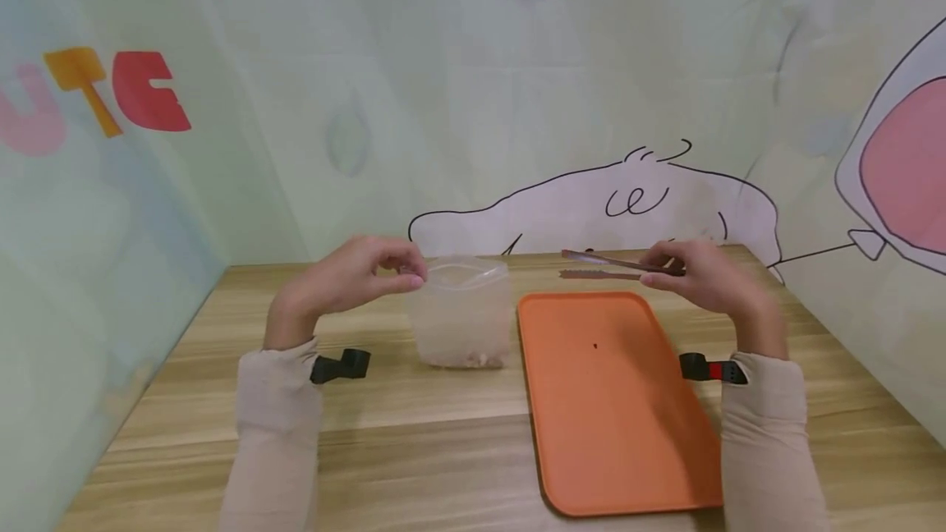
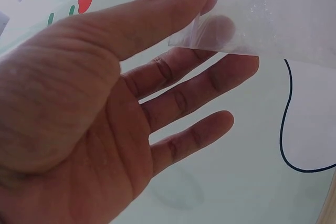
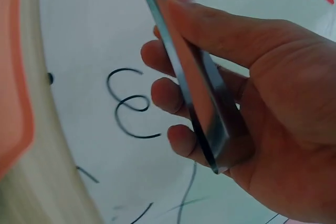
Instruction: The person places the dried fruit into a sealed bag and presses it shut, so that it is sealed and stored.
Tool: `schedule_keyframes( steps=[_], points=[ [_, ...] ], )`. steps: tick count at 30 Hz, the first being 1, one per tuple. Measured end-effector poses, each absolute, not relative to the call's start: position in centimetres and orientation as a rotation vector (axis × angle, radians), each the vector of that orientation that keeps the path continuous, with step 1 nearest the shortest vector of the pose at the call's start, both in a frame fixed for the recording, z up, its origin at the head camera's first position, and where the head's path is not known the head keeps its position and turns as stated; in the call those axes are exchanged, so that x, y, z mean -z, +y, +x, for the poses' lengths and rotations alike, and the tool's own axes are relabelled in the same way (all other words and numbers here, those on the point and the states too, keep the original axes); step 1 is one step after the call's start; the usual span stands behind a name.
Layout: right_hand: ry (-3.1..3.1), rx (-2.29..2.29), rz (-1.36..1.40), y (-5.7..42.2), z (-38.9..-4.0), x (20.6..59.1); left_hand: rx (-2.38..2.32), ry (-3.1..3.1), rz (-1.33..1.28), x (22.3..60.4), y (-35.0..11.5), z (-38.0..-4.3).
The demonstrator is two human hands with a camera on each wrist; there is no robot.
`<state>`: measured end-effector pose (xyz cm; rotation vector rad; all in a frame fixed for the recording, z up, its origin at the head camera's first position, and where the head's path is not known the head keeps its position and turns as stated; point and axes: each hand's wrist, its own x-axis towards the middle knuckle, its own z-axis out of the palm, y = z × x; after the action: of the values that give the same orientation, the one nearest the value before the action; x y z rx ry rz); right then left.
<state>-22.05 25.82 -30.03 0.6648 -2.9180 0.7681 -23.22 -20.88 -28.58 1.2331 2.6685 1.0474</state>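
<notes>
My left hand pinches the top left corner of a clear zip bag between thumb and index finger. In the left wrist view the other fingers extend loosely below the bag's edge. The bag hangs upright with its mouth parted, and a few small pale pieces lie at its bottom. My right hand holds metal tongs near their joined end, above the far end of an orange tray. The tongs' arms stand apart, tips pointing left toward the bag, with nothing between them. On the tray is a tiny dark speck.
The tray lies lengthwise on a wood-grain table, to the right of the bag. A pale printed curtain rises behind the table's back edge and along both sides. Black straps with camera mounts sit on both wrists.
</notes>
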Motion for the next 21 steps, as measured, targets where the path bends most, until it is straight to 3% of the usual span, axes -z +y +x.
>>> schedule_keyframes(
  steps=[10,21],
  points=[
    [-3.094,-0.834,0.656,27.8,-24.6,34.8,-1.053,2.663,1.207,28.7,-21.0,-23.1],
    [-3.137,-0.929,0.676,29.5,-25.3,37.2,-1.069,2.66,1.22,28.8,-21.1,-23.3]
  ],
)
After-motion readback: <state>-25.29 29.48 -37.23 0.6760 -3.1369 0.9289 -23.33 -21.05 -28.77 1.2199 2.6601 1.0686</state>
